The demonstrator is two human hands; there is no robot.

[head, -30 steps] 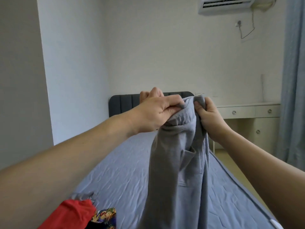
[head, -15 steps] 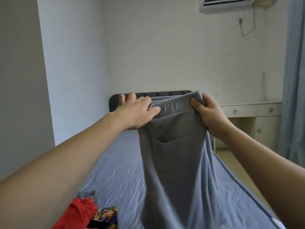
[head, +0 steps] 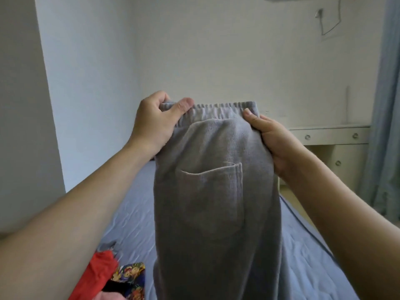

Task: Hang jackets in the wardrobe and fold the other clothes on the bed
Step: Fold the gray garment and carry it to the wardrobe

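Grey sweatpants with an elastic waistband and a patch pocket hang in front of me over the bed. My left hand grips the left end of the waistband, thumb on the near side. My right hand pinches the right end of the waistband. The legs drop out of view at the bottom. A red garment and a colourful printed garment lie on the bed at the lower left.
The bed has a blue-grey sheet. A white desk with drawers stands at the right against the wall. A blue-grey curtain hangs at the far right. A white wall corner juts in at the left.
The bunched waistband has been spread flat between my hands. My left hand moved left along it and now grips its end. The pants sit higher and closer in view.
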